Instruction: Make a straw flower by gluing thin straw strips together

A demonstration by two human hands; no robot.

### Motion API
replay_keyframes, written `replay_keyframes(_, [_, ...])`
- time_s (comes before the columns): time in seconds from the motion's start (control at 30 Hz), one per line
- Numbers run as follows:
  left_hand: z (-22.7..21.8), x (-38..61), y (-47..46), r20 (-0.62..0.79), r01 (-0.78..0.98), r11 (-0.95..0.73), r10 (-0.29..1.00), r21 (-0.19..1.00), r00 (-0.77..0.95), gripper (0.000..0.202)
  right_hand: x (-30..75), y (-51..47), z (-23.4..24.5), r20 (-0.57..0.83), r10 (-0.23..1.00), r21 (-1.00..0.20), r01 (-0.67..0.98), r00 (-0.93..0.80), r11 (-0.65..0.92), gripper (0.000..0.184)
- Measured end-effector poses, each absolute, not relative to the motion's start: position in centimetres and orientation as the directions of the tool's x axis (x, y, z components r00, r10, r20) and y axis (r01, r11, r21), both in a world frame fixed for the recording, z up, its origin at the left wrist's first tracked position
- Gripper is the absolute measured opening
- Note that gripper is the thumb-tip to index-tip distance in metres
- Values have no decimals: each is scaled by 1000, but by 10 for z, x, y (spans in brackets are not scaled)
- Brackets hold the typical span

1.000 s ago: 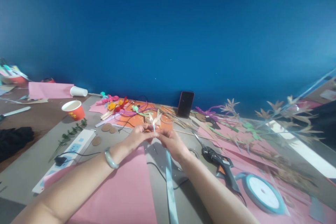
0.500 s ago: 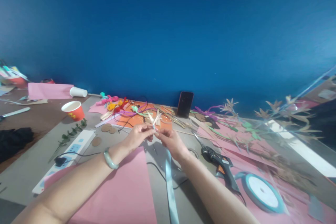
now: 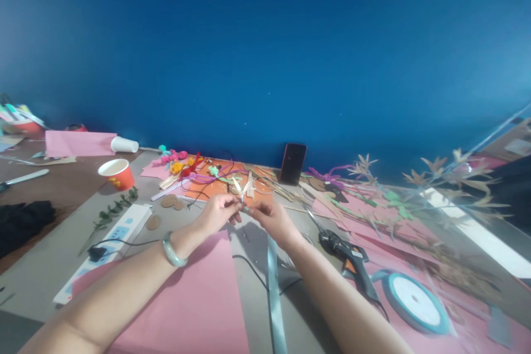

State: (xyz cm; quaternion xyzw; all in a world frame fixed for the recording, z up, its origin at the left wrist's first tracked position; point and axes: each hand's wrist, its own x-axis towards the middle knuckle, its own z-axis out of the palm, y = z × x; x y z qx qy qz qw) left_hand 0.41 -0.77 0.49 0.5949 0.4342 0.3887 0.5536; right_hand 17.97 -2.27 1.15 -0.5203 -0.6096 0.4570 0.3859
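Observation:
Both hands meet over the middle of the table. My left hand (image 3: 222, 211) pinches the base of a small flower-like piece (image 3: 245, 185) with pale, straw-coloured pointed petals that spread upward. Light blue shows at its base, between the fingertips. My right hand (image 3: 271, 220) is closed at the same spot, its fingers pinched on a light blue ribbon (image 3: 274, 293). From under that hand the ribbon hangs down toward the near edge of the view. The fingers partly hide where ribbon and petals meet.
A black glue gun (image 3: 350, 263) and a ribbon spool (image 3: 416, 301) lie at right, near dried-petal branches (image 3: 448, 193). A phone (image 3: 292, 164) leans on the wall. At left are a power strip (image 3: 105, 251), a paper cup (image 3: 116, 174) and pink paper (image 3: 186, 298).
The ribbon's hanging length has shifted slightly to the right, along with my right hand. My left hand stays nearly in place, still holding the petal piece.

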Motion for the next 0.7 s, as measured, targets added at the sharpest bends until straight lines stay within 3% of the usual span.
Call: replay_keyframes(0.7, [1,6,-9,18,4,-21,938,1000,345,30,185,-21,20,-16,989,-921,388,-147,42,23])
